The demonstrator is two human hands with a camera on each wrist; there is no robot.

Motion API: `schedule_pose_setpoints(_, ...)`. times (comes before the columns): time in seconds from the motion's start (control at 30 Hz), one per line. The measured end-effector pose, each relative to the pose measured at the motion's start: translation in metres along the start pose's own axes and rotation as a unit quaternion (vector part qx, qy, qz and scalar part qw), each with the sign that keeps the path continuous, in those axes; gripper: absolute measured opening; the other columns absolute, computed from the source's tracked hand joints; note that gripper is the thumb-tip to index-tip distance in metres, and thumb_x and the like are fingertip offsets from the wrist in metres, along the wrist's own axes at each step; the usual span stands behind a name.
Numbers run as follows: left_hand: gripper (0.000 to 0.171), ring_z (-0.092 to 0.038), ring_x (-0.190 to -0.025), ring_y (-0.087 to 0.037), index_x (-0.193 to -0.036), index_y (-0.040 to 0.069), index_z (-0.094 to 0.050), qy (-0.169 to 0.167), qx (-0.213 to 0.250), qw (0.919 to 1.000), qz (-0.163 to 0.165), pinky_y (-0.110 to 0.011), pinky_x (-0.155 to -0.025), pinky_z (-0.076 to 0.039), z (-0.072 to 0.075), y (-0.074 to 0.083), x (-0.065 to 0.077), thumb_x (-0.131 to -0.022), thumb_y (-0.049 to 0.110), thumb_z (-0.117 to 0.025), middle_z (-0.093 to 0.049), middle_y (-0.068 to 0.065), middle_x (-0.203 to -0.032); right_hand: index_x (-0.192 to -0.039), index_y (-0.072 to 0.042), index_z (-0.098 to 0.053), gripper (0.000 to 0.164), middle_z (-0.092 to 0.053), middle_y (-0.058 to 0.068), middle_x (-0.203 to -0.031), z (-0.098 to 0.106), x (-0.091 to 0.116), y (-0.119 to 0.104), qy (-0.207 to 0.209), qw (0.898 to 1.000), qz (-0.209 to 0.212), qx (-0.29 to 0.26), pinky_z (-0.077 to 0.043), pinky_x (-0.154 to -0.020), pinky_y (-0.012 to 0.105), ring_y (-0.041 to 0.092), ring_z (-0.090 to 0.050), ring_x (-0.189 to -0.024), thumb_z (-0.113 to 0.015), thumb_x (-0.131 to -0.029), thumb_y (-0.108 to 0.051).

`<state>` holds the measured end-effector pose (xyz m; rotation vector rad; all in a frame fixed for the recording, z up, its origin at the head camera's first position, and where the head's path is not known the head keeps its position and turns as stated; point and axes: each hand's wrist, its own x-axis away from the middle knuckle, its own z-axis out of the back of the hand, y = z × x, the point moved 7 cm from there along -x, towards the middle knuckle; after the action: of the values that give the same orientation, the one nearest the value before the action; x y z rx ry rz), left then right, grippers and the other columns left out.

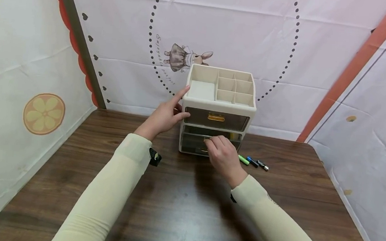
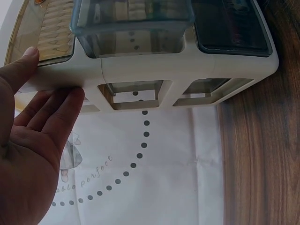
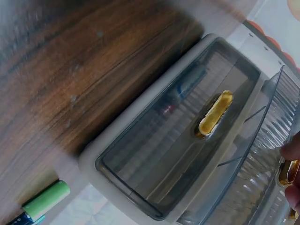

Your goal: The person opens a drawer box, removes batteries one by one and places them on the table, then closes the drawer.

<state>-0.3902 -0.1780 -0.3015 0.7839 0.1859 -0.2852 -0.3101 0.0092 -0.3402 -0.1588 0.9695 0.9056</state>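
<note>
A cream desktop organizer [image 1: 220,105] with three smoky see-through drawers stands at the back of the table. Its middle drawer [image 2: 133,33] juts out from the frame, while the top drawer [image 1: 196,117] and bottom drawer [image 3: 154,145] sit flush. My right hand [image 1: 222,153] pinches the middle drawer's gold handle [image 3: 288,172] between thumb and fingers. Against the organizer's upper left corner rests my left hand [image 1: 162,118], thumb on the front and straight fingers along the side. Something yellow [image 1: 232,135] shows inside the middle drawer.
Right of the organizer lie a green marker [image 1: 243,160], a blue-capped marker [image 1: 252,162] and a black-and-white pen [image 1: 263,165]. Open compartments [image 1: 226,84] divide the organizer's top. A printed cloth [image 1: 225,31] hangs right behind it. Blurred blue and red items show through the bottom drawer.
</note>
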Motion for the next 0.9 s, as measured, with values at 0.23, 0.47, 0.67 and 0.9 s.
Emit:
schedule_pose_setpoints(0.23,0.082,-0.066,-0.099,-0.021,-0.142,0.066,-0.004,-0.003,-0.002,1.0,0.007,-0.041,-0.077,-0.053,-0.001,-0.001,0.0,-0.093,0.039,-0.064,-0.065,-0.006,-0.106,-0.092,-0.002,-0.071,0.006,-0.067,0.009,-0.087,0.009,0.006,-0.009,-0.01,1.0,0.009,-0.019,-0.054,-0.077,0.034,0.022,-0.063,-0.081,-0.066,-0.089,-0.003)
schedule_pose_setpoints(0.47,0.082,-0.065,-0.1,-0.022,-0.143,0.065,-0.004,-0.005,0.001,1.0,0.009,-0.041,-0.078,-0.053,-0.002,-0.001,-0.001,-0.093,0.037,-0.064,-0.064,-0.007,-0.107,-0.093,-0.002,-0.071,0.009,-0.066,0.009,-0.087,0.018,0.011,-0.017,-0.008,0.999,0.017,-0.033,-0.053,-0.075,0.034,0.022,-0.062,-0.08,-0.064,-0.088,0.0)
schedule_pose_setpoints(0.67,0.083,-0.065,-0.101,-0.022,-0.142,0.066,-0.004,-0.005,0.003,1.0,0.008,-0.041,-0.078,-0.052,-0.002,-0.001,-0.001,-0.093,0.038,-0.064,-0.064,-0.007,-0.107,-0.092,-0.002,-0.072,0.009,-0.067,0.008,-0.085,0.027,0.013,-0.025,0.003,0.999,0.027,-0.036,-0.053,-0.072,0.034,0.022,-0.061,-0.077,-0.065,-0.087,0.0)
schedule_pose_setpoints(0.9,0.083,-0.065,-0.099,-0.022,-0.142,0.067,-0.004,-0.006,0.006,1.0,0.003,-0.041,-0.077,-0.052,-0.002,-0.001,-0.001,-0.093,0.037,-0.064,-0.065,-0.007,-0.106,-0.092,-0.002,-0.072,0.009,-0.067,0.007,-0.084,0.036,0.018,-0.035,0.01,0.999,0.031,-0.032,-0.052,-0.07,0.032,0.02,-0.061,-0.076,-0.063,-0.09,-0.001)
